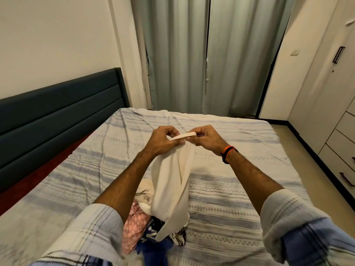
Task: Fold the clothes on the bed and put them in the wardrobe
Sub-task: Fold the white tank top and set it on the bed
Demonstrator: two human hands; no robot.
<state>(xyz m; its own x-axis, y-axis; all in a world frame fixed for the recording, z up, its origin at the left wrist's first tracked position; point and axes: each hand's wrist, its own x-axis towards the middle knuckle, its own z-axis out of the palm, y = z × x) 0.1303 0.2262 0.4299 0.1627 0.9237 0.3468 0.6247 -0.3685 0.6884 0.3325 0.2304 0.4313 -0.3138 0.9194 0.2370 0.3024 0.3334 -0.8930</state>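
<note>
Head view, your left hand (163,138) and right hand (206,137) pinch a white garment's (172,181) hem, lifted over the clothes pile (146,223) on the striped bed (240,198).

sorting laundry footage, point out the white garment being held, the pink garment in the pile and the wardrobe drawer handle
white garment (172,181), head view, on the hanging middle of the cloth
pink garment (134,225), head view, on its patterned fabric in the pile
wardrobe drawer handle (346,179), head view, on the dark bar

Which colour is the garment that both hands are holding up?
The garment is plain cream-white; the head view shows it.
</note>
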